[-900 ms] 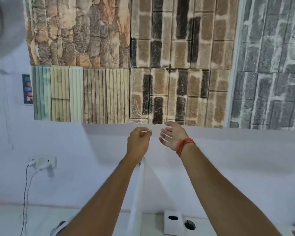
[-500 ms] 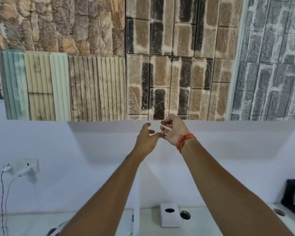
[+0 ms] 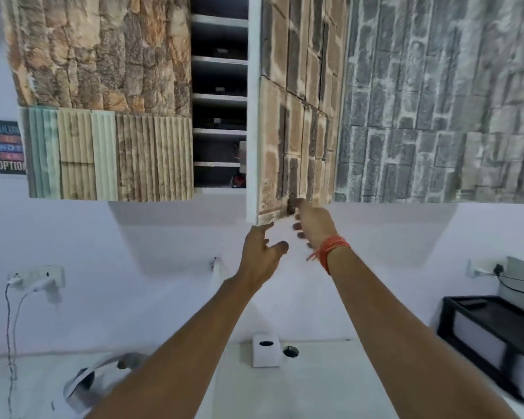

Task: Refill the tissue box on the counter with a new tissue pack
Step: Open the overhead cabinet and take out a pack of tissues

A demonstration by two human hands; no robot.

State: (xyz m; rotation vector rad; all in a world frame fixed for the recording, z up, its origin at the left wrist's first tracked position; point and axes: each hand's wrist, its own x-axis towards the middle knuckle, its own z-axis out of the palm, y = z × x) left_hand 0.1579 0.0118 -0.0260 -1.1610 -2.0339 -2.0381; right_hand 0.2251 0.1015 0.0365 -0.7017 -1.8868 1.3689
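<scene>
A white cube tissue box [image 3: 265, 351] with a dark oval slot stands on the white counter [image 3: 315, 382], against the back wall. Above it hangs a wall cabinet whose brick-patterned door [image 3: 288, 116] is swung open. My right hand [image 3: 313, 222], with an orange thread at the wrist, grips the door's bottom edge. My left hand [image 3: 262, 252] is just below the door's lower corner, fingers spread and holding nothing. Dark shelves [image 3: 219, 131] show inside the cabinet, with small items on them. I cannot pick out a tissue pack.
A round hole [image 3: 291, 351] sits in the counter beside the box. A black shelf unit [image 3: 493, 340] stands at the right. A white headset-like object [image 3: 85, 385] lies at the lower left. A socket with chargers [image 3: 37, 278] and dangling cables is on the left wall.
The cabinet door, shut before, has swung open to the right under my right hand, showing the shelves. My left hand has dropped away from the edge and opened.
</scene>
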